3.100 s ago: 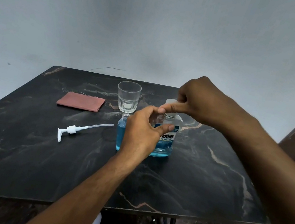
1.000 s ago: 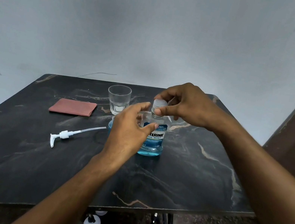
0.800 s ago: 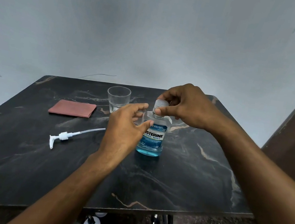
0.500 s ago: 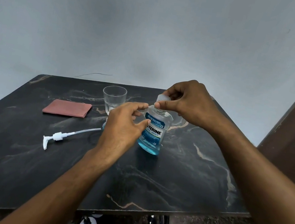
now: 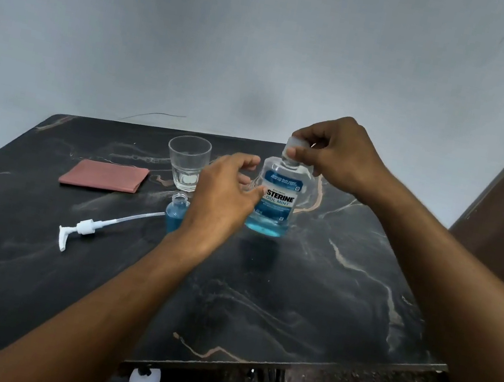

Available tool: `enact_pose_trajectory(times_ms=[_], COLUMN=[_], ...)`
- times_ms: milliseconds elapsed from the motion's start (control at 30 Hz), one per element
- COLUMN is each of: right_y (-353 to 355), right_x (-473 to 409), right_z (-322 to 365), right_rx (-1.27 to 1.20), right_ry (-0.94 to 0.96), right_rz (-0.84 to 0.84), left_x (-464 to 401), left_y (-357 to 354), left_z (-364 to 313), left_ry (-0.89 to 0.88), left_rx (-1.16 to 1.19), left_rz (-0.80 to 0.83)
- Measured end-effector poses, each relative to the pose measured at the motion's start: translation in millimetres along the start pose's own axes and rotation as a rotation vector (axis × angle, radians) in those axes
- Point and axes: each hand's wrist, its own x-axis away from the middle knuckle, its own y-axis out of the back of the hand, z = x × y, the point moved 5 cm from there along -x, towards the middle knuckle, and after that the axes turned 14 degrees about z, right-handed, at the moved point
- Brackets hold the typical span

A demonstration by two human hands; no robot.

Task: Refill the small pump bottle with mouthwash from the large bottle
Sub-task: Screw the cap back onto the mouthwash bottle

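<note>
The small bottle (image 5: 176, 213) is part full with its pump (image 5: 82, 226) off, while the big bottle's (image 5: 277, 199) cap (image 5: 295, 147) is pinched by the right hand (image 5: 337, 154), with the left hand's (image 5: 224, 197) fingers apart beside it.

The left hand (image 5: 226, 196) conceals the lower right side of the small pump bottle (image 5: 175, 214) and the label's left edge on the large bottle (image 5: 277, 202), whose cap (image 5: 295, 147) is partly obscured by the right hand (image 5: 337, 155).

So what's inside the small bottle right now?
Blue liquid fills the lower part of the small bottle; its neck is clear and uncapped. The left hand covers its right side, so the full level can't be read.
</note>
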Motion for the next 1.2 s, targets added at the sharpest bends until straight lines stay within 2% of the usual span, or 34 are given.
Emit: enact_pose_trajectory(times_ms=[367,500,700,1000,1100,1200], right_y=[-3.3,-5.0,-8.9,-13.6,-14.6,-23.8], right_x=[-63.8,-77.4,-84.7,-84.1,-69.4,-42.9], right_z=[-35.3,-42.0,-46.6,-48.3,-44.1,-26.3], right_rx=[0.121,0.093,0.028,0.139,0.218,0.239], right_ry=[-0.062,-0.061,-0.07,-0.094,-0.077,0.032], right_rz=[-0.017,-0.04,-0.04,-0.032,-0.11,-0.238], left_x=[-79.9,-99.9,-105.7,-96.9,-82.0,-50.2], left_y=[-17.7,-26.7,-30.5,-23.1,-10.8,8.8], left_z=[0.1,2.7,9.3,5.1,-5.0,-15.1], left_ry=[0.131,0.198,0.218,0.223,0.185,0.097], left_rx=[0.004,-0.034,-0.022,-0.03,-0.022,0.008], left_rz=[-0.084,-0.032,0.017,0.028,0.038,0.029])
